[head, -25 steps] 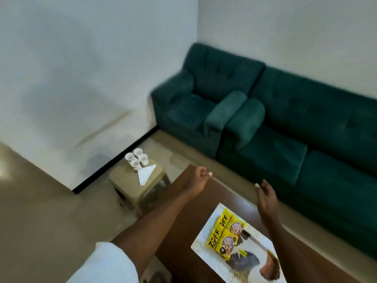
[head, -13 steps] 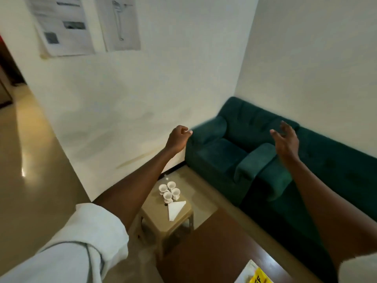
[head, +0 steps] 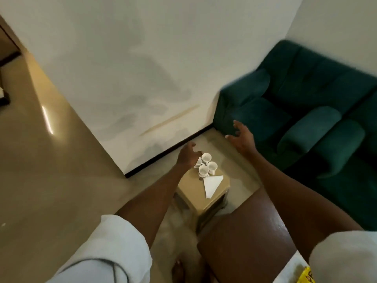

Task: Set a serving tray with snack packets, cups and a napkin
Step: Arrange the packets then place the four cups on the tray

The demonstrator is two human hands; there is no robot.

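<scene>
Left grip [head: 188,155] half-curled, fingertips over nearest of four small white glossy ceramic cups [head: 206,164]; couldn't tell if pinching. Cups sat just at its 4 o'clock on low beige plastic table [head: 191,194]. Right grip [head: 241,137] spread, empty, farther off. White folded triangular napkin [head: 212,184] lay at cups' 6, tip toward 6.

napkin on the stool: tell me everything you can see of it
The napkin is white, folded into a flat triangle; paper or cloth, cannot tell. It lies on the beige stool top, narrow tip toward the camera, wide edge beside the cups; contact with the nearest cup is unclear. The left hand is at the cups, not on the napkin.
</scene>
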